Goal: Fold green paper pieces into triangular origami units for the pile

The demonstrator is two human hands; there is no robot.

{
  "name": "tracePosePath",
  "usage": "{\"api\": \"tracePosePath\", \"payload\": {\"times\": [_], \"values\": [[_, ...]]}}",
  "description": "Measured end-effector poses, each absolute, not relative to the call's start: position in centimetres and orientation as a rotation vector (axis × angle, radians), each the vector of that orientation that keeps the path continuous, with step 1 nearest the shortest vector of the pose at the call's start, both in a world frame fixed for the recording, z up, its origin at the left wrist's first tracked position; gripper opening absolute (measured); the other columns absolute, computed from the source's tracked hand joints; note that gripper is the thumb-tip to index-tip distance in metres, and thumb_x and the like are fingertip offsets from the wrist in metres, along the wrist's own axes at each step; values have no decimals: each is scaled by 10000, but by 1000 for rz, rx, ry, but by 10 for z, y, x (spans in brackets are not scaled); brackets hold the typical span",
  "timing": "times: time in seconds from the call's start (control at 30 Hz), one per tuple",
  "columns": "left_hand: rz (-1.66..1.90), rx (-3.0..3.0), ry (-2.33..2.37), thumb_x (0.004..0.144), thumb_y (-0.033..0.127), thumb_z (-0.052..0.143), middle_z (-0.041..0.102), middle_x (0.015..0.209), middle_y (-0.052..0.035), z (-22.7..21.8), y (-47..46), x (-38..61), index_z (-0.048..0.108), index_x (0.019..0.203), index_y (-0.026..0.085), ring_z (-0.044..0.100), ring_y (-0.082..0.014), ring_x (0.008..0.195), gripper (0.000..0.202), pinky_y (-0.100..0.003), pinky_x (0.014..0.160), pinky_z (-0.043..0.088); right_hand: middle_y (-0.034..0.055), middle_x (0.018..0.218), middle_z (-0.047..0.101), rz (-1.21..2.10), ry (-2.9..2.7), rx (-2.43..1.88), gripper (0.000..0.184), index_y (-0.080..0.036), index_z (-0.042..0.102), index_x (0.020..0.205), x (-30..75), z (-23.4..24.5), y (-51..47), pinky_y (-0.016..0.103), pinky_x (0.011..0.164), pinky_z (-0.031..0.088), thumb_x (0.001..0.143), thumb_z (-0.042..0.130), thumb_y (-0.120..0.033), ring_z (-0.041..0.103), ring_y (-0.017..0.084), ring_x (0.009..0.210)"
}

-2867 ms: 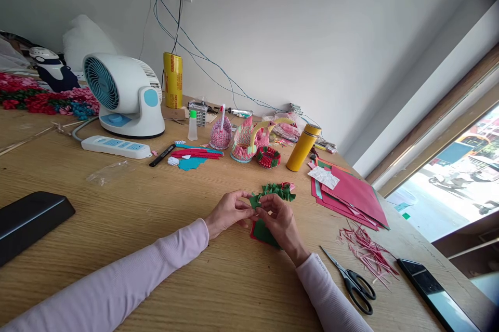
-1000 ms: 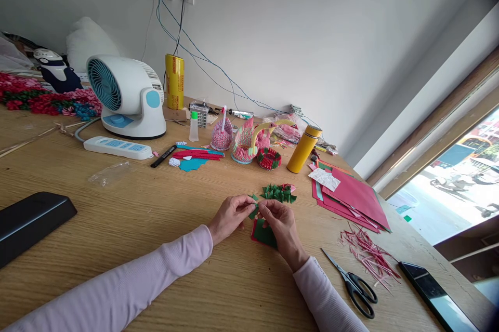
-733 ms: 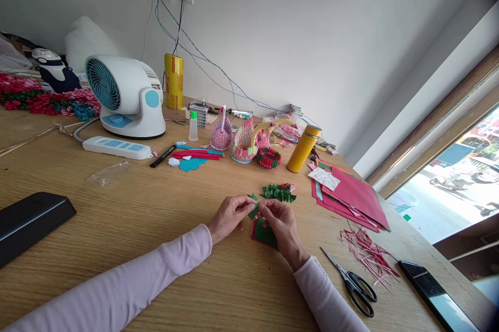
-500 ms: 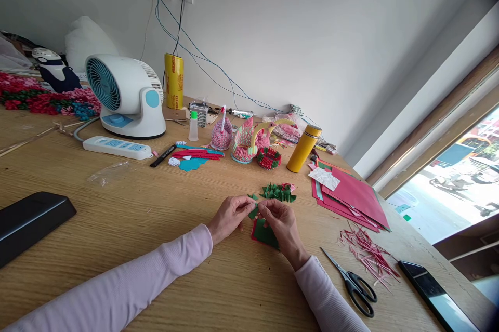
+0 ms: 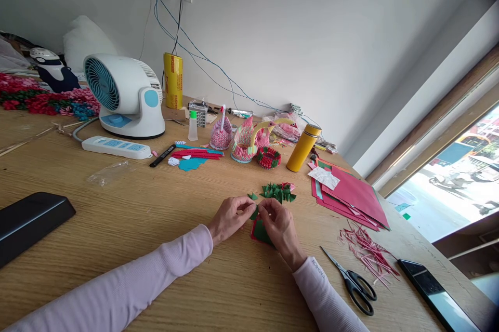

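Note:
My left hand (image 5: 231,217) and my right hand (image 5: 281,225) meet over the table, each pinching a small piece of green paper (image 5: 254,214) between thumb and fingers. Much of that piece is covered by the fingertips. Below the right hand lies a stack of green and red paper (image 5: 260,233), partly hidden by it. Just beyond the fingers rests a single folded green paper triangle (image 5: 252,196). A pile of folded green triangles (image 5: 278,193), with a bit of pink at its back, sits behind the right hand.
Scissors (image 5: 353,282), red paper strips (image 5: 370,254) and a phone (image 5: 432,290) lie at right. Behind them are red paper sheets (image 5: 351,197) and a yellow bottle (image 5: 304,148). Folded-paper swans (image 5: 244,140), a red-green paper ring (image 5: 268,158), a fan (image 5: 130,95) and a power strip (image 5: 117,147) stand farther back.
Both hands stay in nearly the same place, still pinching the green paper. The right fingers have shifted slightly, and less of the paper stack shows beneath that hand.

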State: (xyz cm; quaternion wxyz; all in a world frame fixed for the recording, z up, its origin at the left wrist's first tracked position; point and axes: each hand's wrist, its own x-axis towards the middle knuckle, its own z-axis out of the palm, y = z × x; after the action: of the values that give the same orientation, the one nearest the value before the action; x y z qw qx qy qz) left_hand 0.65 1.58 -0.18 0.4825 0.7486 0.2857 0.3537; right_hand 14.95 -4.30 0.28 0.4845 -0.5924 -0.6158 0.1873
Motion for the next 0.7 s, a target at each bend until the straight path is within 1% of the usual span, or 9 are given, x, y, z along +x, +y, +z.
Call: {"api": "tracePosePath", "payload": {"times": [0.1, 0.2, 0.3, 0.37, 0.47, 0.6, 0.7], "values": [[914, 1944, 704, 844, 327, 482, 639, 734, -24, -1, 17, 6, 644, 788, 132, 560, -132, 696, 259, -179, 557, 406, 18, 658, 608, 451, -1522, -1453, 165, -168, 572, 753, 150, 3, -42, 228, 528, 450, 841, 508, -293, 579, 146, 573], [951, 2020, 731, 860, 311, 453, 595, 660, -2, -1, 18, 6, 630, 749, 133, 514, -109, 625, 275, -180, 533, 365, 26, 665, 615, 495, -1505, -1454, 171, -165, 583, 760, 150, 4, -42, 236, 536, 455, 839, 513, -299, 594, 158, 591], [955, 2025, 741, 867, 312, 436, 568, 638, 6, -3, 19, 6, 625, 758, 135, 498, -105, 599, 281, -184, 517, 354, 34, 694, 625, 561, -1474, -1432, 172, -162, 586, 773, 150, 3, -41, 241, 540, 468, 833, 528, -313, 608, 165, 611], [938, 1981, 725, 865, 315, 439, 585, 662, -1, -3, 18, 6, 624, 773, 135, 528, -114, 626, 275, -185, 538, 382, 36, 704, 623, 573, -1453, -1419, 174, -162, 584, 772, 150, 2, -41, 246, 541, 476, 827, 539, -321, 605, 165, 613], [903, 1863, 680, 834, 311, 495, 638, 750, -29, -3, 18, 8, 617, 818, 133, 593, -144, 713, 216, -199, 598, 446, 32, 697, 614, 582, -1419, -1399, 178, -165, 577, 778, 151, 0, -41, 248, 534, 484, 828, 540, -331, 603, 166, 618], [899, 1787, 692, 797, 297, 548, 642, 733, -31, -3, 18, 8, 601, 828, 135, 612, -152, 690, 173, -214, 584, 476, 34, 723, 620, 641, -1400, -1362, 170, -167, 576, 789, 152, 0, -40, 242, 530, 487, 818, 561, -334, 614, 167, 641], [929, 1797, 676, 790, 268, 559, 638, 742, -32, -4, 19, 8, 597, 815, 135, 616, -146, 700, 141, -215, 606, 480, 31, 739, 626, 735, -1356, -1320, 175, -167, 577, 804, 152, 0, -40, 233, 524, 480, 796, 595, -341, 628, 169, 655]]}}
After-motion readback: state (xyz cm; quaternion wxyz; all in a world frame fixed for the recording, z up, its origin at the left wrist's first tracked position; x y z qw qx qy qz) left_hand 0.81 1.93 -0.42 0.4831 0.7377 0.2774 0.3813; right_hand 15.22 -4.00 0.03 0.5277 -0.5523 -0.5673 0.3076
